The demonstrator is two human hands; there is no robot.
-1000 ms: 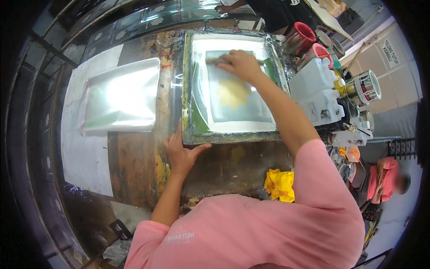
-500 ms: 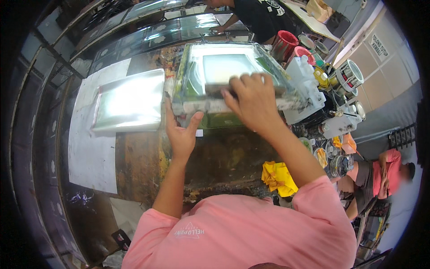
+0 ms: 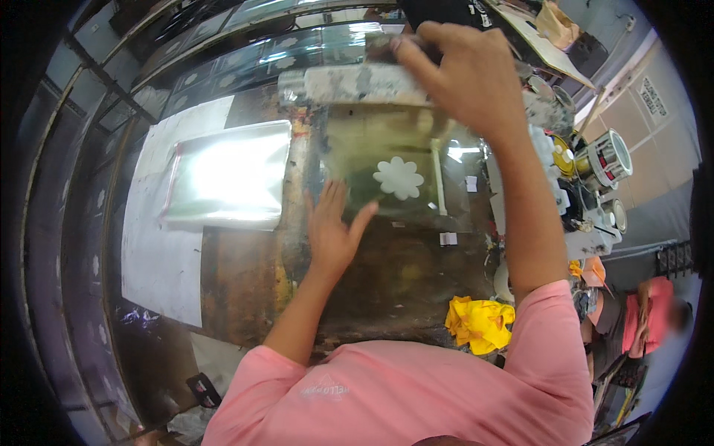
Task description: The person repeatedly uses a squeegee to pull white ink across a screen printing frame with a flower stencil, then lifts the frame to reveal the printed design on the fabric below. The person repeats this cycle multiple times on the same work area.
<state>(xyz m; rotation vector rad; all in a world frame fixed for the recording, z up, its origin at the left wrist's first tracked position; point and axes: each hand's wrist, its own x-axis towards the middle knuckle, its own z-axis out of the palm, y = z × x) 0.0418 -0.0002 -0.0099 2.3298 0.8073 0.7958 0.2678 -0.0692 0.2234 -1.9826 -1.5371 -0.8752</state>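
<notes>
In front of me lies a clear plastic sheet (image 3: 457, 167) with a white flower print (image 3: 399, 178) on it. My left hand (image 3: 332, 227) is open, its fingers stretched out at the sheet's left edge. Above the sheet's far side, the screen printing frame (image 3: 338, 85) is tilted up, its pale, stained near bar facing me. My right hand (image 3: 472, 78) is at that bar, fingers curled round a dark squeegee (image 3: 390, 49), which is blurred. Whether this hand also grips the frame is hard to see. A stack of clear plastic sheets (image 3: 227, 175) lies left of my left hand.
White paper (image 3: 160, 256) lies under the stack. A crumpled yellow cloth (image 3: 480, 325) rests near my right elbow. Paint cans (image 3: 606, 160) and bottles stand at the right. Racks with printed sheets (image 3: 271, 67) line the far side and left. Another person (image 3: 648, 316) is at far right.
The screen frame has swung up off the table, uncovering the sheet with the flower print. My right hand has moved up and away with the squeegee. My left hand has moved from the frame to the sheet.
</notes>
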